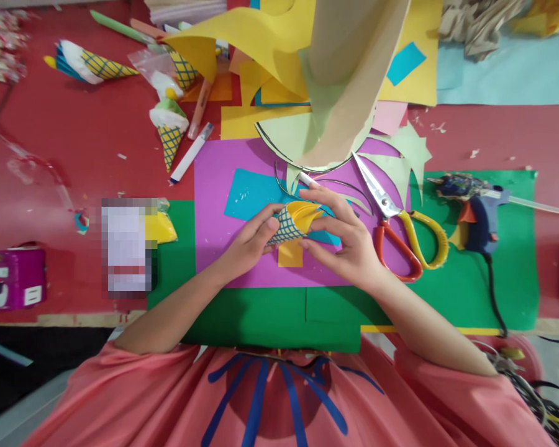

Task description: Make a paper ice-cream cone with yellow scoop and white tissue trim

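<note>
A small foam-sheet cone [287, 226], yellow inside with a blue crisscross pattern outside, is held over the purple sheet [214, 248]. My left hand [245, 249] grips its patterned side between thumb and fingers. At the cone's wide mouth, my right hand [351, 239] has its thumb and fingers closed about the yellow rim. Its index finger is raised beside a white pen [307, 179], partly hidden. Blue pieces [246, 194] and a small yellow strip [290, 256] lie beneath the hands. Scissors [386, 208] with red and yellow handles rest open just right of my right hand.
A blue glue gun [482, 220] with a cord lies on the green sheet [517, 279] at right. Finished-looking cones [170, 133] and a marker [190, 154] sit at upper left. A large curled pale sheet [349, 81] rises at the back. A purple box [13, 278] stands far left.
</note>
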Action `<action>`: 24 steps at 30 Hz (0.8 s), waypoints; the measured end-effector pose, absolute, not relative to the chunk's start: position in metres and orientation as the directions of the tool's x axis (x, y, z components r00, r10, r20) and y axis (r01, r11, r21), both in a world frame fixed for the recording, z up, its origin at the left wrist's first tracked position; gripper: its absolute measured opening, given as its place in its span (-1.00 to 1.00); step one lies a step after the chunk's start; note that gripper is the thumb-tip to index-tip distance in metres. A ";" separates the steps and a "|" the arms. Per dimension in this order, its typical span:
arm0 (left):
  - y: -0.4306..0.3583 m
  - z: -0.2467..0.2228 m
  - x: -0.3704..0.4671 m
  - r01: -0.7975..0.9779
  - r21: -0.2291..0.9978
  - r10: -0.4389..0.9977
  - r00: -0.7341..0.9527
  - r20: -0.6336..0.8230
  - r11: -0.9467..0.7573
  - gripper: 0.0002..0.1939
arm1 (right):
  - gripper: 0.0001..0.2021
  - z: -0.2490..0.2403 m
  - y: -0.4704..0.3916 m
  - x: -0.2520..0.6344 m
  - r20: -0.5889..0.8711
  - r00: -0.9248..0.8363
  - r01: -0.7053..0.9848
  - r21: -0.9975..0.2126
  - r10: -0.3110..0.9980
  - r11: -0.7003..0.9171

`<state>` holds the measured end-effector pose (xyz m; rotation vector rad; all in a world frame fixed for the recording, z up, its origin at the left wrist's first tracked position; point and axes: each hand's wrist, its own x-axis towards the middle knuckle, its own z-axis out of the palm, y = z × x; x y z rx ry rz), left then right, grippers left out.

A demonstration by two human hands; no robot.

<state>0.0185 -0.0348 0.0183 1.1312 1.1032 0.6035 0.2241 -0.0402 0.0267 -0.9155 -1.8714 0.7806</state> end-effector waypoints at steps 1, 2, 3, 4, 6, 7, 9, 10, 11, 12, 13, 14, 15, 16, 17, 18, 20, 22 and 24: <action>-0.035 0.018 0.019 0.128 0.927 0.845 0.381 -0.375 0.354 -0.43 | -0.95 0.026 -0.040 0.224 0.446 -0.332 0.284 -0.793 0.831 0.539; -0.035 0.018 0.019 0.124 0.929 0.847 0.382 -0.370 0.350 -0.43 | -0.96 0.025 -0.040 0.224 0.454 -0.328 0.290 -0.787 0.829 0.545; -0.035 0.018 0.019 0.121 0.931 0.848 0.385 -0.364 0.344 -0.43 | -0.97 0.025 -0.040 0.223 0.458 -0.327 0.295 -0.781 0.827 0.550; -0.035 0.018 0.019 0.123 0.933 0.848 0.389 -0.359 0.339 -0.42 | -0.98 0.024 -0.040 0.223 0.461 -0.328 0.298 -0.778 0.824 0.553; -0.036 0.020 0.019 0.136 0.933 0.845 0.396 -0.359 0.332 -0.41 | -0.98 0.024 -0.040 0.223 0.467 -0.338 0.292 -0.773 0.817 0.563; -0.036 0.020 0.020 0.144 0.932 0.842 0.399 -0.362 0.332 -0.40 | -0.98 0.025 -0.040 0.223 0.473 -0.343 0.287 -0.770 0.812 0.570; -0.037 0.022 0.020 0.153 0.930 0.837 0.405 -0.367 0.334 -0.39 | -0.95 0.024 -0.041 0.223 0.496 -0.349 0.275 -0.757 0.795 0.593; -0.037 0.023 0.020 0.155 0.929 0.836 0.405 -0.371 0.337 -0.39 | -0.93 0.024 -0.042 0.223 0.512 -0.347 0.271 -0.748 0.786 0.607; -0.037 0.024 0.021 0.153 0.927 0.835 0.403 -0.374 0.341 -0.39 | -0.91 0.023 -0.042 0.223 0.527 -0.341 0.271 -0.738 0.778 0.619; -0.038 0.025 0.021 0.150 0.926 0.836 0.399 -0.376 0.345 -0.40 | -0.90 0.022 -0.042 0.223 0.542 -0.330 0.275 -0.729 0.773 0.627; -0.038 0.025 0.021 0.144 0.926 0.838 0.394 -0.378 0.350 -0.42 | -0.89 0.021 -0.043 0.223 0.557 -0.314 0.282 -0.719 0.769 0.635; -0.038 0.025 0.021 0.136 0.927 0.841 0.389 -0.375 0.351 -0.44 | -0.89 0.020 -0.043 0.222 0.571 -0.295 0.291 -0.710 0.766 0.641; -0.038 0.024 0.021 0.125 0.931 0.847 0.386 -0.365 0.344 -0.46 | -0.88 0.018 -0.043 0.222 0.583 -0.274 0.304 -0.701 0.764 0.644; -0.038 0.023 0.021 0.112 0.938 0.857 0.384 -0.345 0.327 -0.47 | -0.87 0.018 -0.043 0.222 0.593 -0.252 0.322 -0.694 0.765 0.644; -0.038 0.022 0.020 0.100 0.948 0.867 0.384 -0.317 0.302 -0.48 | -0.86 0.017 -0.044 0.222 0.604 -0.229 0.340 -0.686 0.764 0.644; -0.039 0.020 0.020 0.087 0.959 0.880 0.382 -0.282 0.270 -0.49 | -0.86 0.017 -0.044 0.221 0.612 -0.203 0.360 -0.679 0.764 0.640; -0.039 0.016 0.020 0.061 0.982 0.905 0.381 -0.188 0.178 -0.51 | -0.85 0.019 -0.044 0.221 0.621 -0.140 0.392 -0.681 0.771 0.619; -0.039 0.011 0.019 0.050 0.997 0.922 0.381 -0.068 0.053 -0.54 | -0.86 0.021 -0.045 0.221 0.618 -0.094 0.392 -0.698 0.780 0.600; -0.039 0.006 0.018 0.084 0.993 0.922 0.385 0.040 -0.078 -0.56 | -0.88 0.024 -0.047 0.221 0.599 -0.093 0.362 -0.724 0.795 0.588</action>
